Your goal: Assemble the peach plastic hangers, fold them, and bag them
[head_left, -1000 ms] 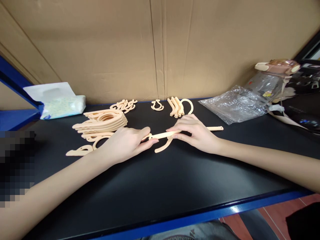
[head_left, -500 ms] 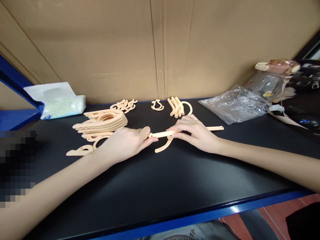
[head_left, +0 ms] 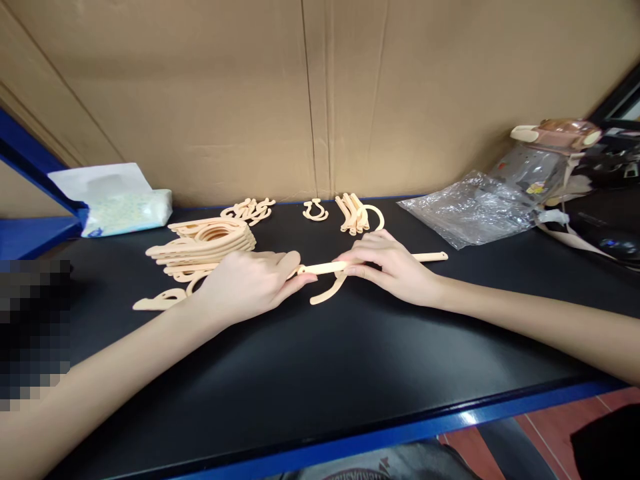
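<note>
My left hand [head_left: 250,283] pinches the left end of a slim beige plastic hanger arm [head_left: 325,268], which has a small hole near that end. The fingers of my right hand [head_left: 387,267] close on the same arm farther right. A curved beige piece [head_left: 327,291] sticks out below the right fingertips, and a straight bar end with a hole [head_left: 431,257] shows beyond that hand. How these join is hidden. Left of my left hand lies a flat beige hanger piece [head_left: 160,300], partly covered by the wrist. Behind it rises a stack of beige hanger pieces [head_left: 200,247].
Small beige hooks [head_left: 247,211] lie at the back, with more hook-shaped pieces [head_left: 315,211] mid-table. Several short arms [head_left: 353,213] sit near a curved piece [head_left: 376,217]. A tissue pack [head_left: 127,210] is left; a clear plastic bag [head_left: 465,210] and a bottle [head_left: 535,167] are right.
Almost nothing differs. Both hands keep their hold on the hanger arm in the same place, and the pieces on the table have not visibly moved.
</note>
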The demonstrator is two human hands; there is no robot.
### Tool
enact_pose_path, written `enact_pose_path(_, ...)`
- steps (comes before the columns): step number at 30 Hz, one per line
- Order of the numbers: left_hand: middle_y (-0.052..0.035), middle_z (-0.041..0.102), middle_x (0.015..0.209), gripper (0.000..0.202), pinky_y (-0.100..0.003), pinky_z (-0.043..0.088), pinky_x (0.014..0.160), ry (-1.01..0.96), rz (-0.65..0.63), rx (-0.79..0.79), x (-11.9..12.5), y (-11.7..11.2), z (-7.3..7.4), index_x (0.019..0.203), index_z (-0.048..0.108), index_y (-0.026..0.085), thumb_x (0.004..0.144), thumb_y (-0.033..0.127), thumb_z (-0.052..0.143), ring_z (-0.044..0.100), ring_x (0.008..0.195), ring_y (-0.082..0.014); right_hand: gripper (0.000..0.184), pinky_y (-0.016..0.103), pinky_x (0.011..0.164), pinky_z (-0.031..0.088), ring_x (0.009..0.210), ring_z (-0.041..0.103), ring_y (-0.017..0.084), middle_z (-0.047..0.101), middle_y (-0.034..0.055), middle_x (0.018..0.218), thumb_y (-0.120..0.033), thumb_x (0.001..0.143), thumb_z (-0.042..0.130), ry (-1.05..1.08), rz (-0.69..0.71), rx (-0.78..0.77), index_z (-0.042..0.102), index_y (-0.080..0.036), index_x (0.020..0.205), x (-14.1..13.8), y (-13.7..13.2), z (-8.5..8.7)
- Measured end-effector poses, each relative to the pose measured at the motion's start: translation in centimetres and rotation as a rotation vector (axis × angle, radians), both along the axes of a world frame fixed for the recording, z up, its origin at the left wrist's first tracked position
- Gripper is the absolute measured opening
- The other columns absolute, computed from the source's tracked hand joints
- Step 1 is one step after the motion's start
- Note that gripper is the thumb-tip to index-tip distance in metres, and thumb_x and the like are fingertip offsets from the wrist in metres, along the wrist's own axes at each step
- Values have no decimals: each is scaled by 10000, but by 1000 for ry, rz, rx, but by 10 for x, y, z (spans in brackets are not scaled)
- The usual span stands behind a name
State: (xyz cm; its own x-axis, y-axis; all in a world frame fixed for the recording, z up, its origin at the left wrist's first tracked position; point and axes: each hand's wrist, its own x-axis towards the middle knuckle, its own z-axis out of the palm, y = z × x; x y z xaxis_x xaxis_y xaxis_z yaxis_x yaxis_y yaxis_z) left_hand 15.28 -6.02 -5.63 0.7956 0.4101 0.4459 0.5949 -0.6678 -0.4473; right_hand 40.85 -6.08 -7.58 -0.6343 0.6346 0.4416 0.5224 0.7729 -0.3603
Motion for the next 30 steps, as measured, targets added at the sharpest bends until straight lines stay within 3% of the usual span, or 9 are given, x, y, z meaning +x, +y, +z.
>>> enact_pose_path(30,17,539,522,372,-291,256,421,31,-63,114,2,-2,3,671,516,168,984,344,416,534,471,-138,224,305,806,348,783,553,158,665,-5,803,-334,972,486,9,8,-33,662,-197,957,-1,0,0)
